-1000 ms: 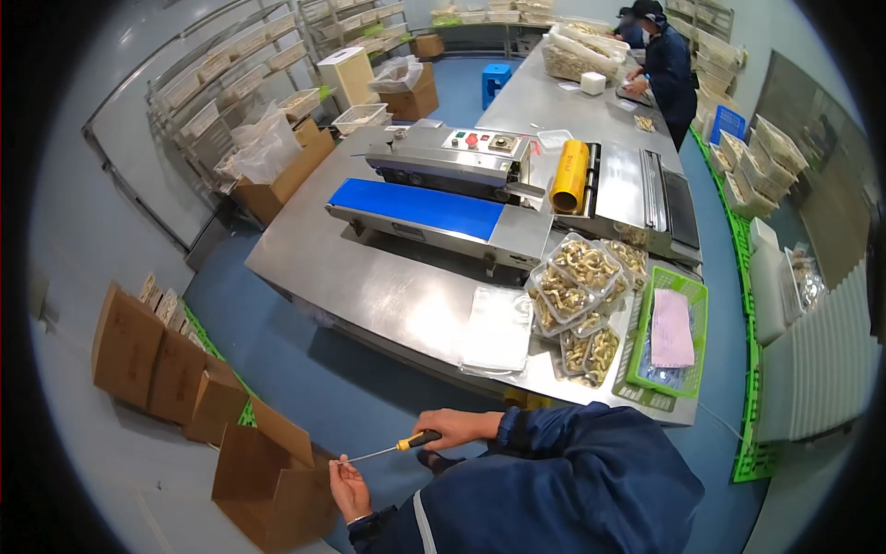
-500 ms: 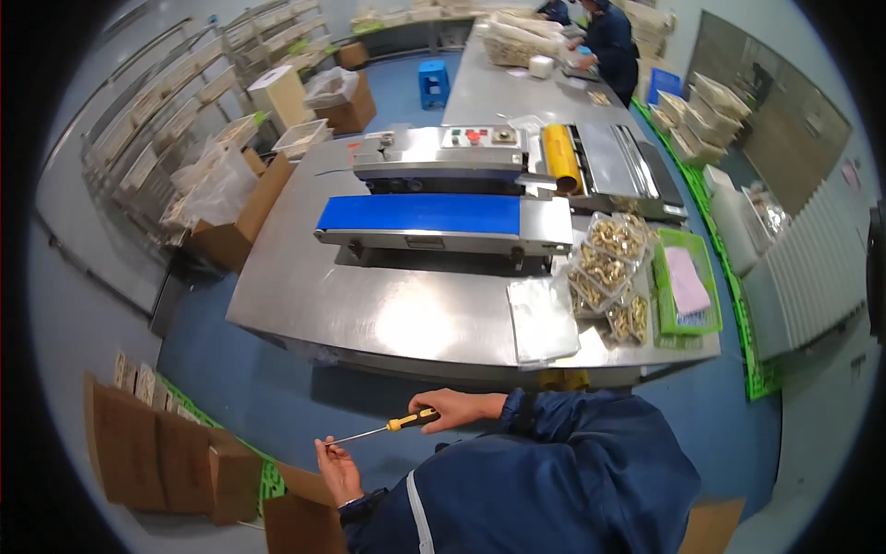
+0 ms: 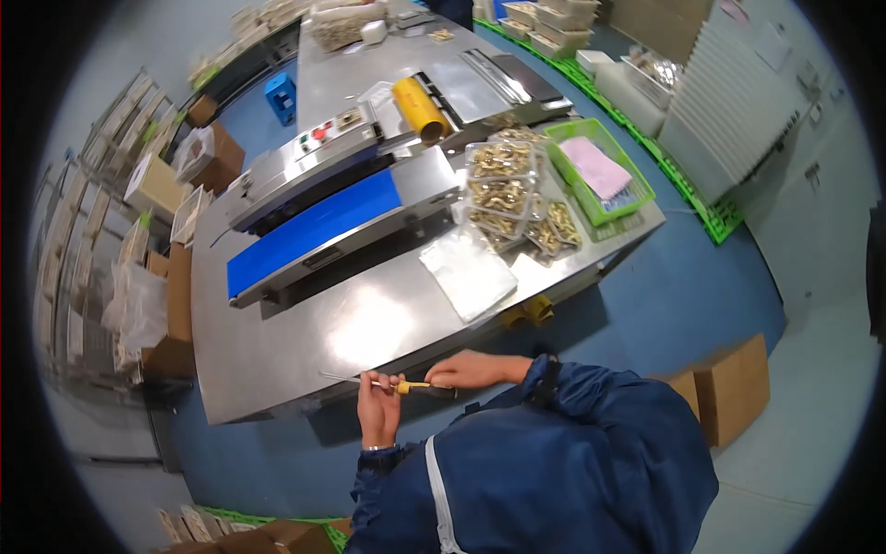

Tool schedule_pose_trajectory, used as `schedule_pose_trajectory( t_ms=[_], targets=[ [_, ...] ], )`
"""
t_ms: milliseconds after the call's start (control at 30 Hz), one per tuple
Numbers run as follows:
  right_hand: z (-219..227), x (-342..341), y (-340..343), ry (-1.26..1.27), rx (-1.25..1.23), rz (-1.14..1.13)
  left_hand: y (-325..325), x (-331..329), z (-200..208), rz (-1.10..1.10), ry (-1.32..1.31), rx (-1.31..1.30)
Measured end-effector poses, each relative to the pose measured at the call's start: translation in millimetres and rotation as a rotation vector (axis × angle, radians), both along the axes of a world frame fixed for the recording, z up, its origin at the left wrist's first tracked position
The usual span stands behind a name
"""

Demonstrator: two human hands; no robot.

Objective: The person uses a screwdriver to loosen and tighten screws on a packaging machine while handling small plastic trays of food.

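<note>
Screwdriver (image 3: 413, 389) in both hands, in front of the tabletop (image 3: 245, 355)

Nearest: dark blue jacket (image 3: 563, 462), pale zip down the front. Left hand (image 3: 379, 408) palm up, fingers curled round the screwdriver just beside its yellow collar; the thin metal shaft pokes out past them to the left. Right hand (image 3: 475, 369) comes from the other side, fingers clasping the handle from above; black butt end shows below them. So the yellow section sits between the two sets of fingers. Shaft tip overlaps the tabletop's near edge in view; height over it can't be told.

Cardboard box (image 3: 732, 388) on the floor, right of the jacket. Yellow tubes (image 3: 538, 309) under the tabletop edge.

On the tabletop: stack of white plastic sheets (image 3: 469, 275) near the front, clear packs of mushrooms (image 3: 500, 162) piled just behind, green basket (image 3: 602, 218) to their right, pink cloth (image 3: 595, 168) in it. Left of the packs, metal machine (image 3: 293, 164) with blue belt (image 3: 318, 234) running along its near side. Yellow roll (image 3: 417, 106) behind the packs.

Far: blue stool (image 3: 281, 97) on the floor, large filled tub (image 3: 340, 35) at the tabletop's far end.
</note>
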State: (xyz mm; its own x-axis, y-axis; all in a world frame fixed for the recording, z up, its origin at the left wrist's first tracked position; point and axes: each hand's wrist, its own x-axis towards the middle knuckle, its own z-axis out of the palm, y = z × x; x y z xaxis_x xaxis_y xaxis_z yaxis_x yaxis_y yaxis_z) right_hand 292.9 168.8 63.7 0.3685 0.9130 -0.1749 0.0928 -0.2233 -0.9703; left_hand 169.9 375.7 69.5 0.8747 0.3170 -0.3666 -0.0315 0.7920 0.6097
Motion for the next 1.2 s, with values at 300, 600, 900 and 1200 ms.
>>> schedule_pose_trajectory(
  t_ms=[300,600,900,1200],
  targets=[
    [-90,173,-205,-0.002,0.029,-1.031,-109,159,20,-0.344,0.462,0.392],
    [-25,339,-194,-0.199,0.139,-1.016,-194,303,-12,-0.278,0.451,0.401],
    [-21,330,-165,-0.141,0.115,-1.003,-191,347,-37,-0.253,0.371,0.218],
    [9,273,-161,-0.234,0.125,-0.95,-170,356,-52,-0.338,0.363,0.247]
  ],
)
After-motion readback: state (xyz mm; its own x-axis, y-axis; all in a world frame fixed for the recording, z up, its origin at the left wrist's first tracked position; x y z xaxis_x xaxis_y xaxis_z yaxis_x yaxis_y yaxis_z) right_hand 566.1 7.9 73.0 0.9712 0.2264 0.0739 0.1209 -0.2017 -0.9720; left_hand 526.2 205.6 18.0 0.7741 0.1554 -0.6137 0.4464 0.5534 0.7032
